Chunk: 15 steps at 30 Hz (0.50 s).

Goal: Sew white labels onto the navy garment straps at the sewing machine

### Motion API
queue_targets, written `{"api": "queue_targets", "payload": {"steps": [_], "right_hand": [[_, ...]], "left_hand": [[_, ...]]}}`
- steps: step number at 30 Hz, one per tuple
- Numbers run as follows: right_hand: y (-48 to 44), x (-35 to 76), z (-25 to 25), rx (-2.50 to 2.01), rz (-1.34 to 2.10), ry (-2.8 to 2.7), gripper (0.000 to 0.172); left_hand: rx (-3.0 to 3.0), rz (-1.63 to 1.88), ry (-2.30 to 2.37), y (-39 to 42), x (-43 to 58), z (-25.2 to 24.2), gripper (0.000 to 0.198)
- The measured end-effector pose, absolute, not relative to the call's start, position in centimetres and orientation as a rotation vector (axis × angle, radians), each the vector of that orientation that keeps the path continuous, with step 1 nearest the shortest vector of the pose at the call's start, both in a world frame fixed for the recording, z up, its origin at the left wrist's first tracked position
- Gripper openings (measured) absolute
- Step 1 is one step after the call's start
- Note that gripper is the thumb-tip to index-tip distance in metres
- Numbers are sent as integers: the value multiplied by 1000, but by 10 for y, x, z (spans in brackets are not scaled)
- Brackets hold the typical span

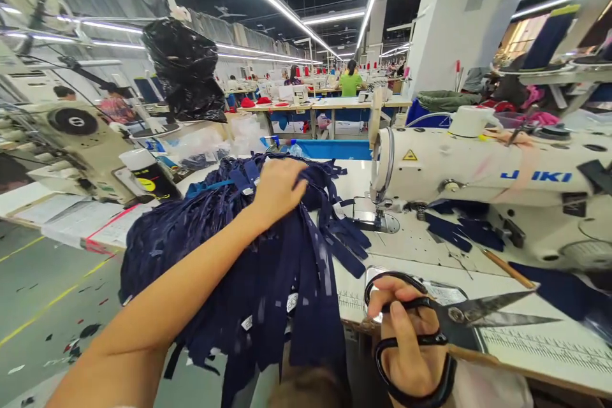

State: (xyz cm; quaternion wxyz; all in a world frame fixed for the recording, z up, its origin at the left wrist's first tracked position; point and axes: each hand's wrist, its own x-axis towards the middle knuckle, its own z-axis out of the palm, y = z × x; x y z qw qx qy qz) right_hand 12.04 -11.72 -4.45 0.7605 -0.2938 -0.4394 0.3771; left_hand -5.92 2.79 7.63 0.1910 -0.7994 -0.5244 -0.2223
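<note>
My left hand (277,188) rests on top of a big heap of navy blue fabric strips (248,261) that hangs over the table's left edge; its fingers curl into the strips near the top of the heap. My right hand (406,344) grips black-handled scissors (459,319) low at the front, with fingers through the loops. The blades are slightly parted and point right over the table's ruler markings. A white JUKI sewing machine (502,178) stands at the right, its needle area (380,217) just beyond the heap.
More navy pieces (459,233) lie under the machine arm, beside a pencil (507,268). Another sewing machine (81,140) and a black plastic bag (186,70) stand at the left. Other people sit at tables farther back, one in a green top (351,80). Floor with scraps lies left.
</note>
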Motion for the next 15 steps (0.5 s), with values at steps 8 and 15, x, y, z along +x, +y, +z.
{"api": "queue_targets", "payload": {"steps": [8,15], "right_hand": [[-129,125,-42,-698,961,-884,1],[-136,125,-43,-697,1016,-909,9]], "left_hand": [[-2685,84,-796,0,8,-4,14],[-2701,-219,-1028,2,-9,19,23]]}}
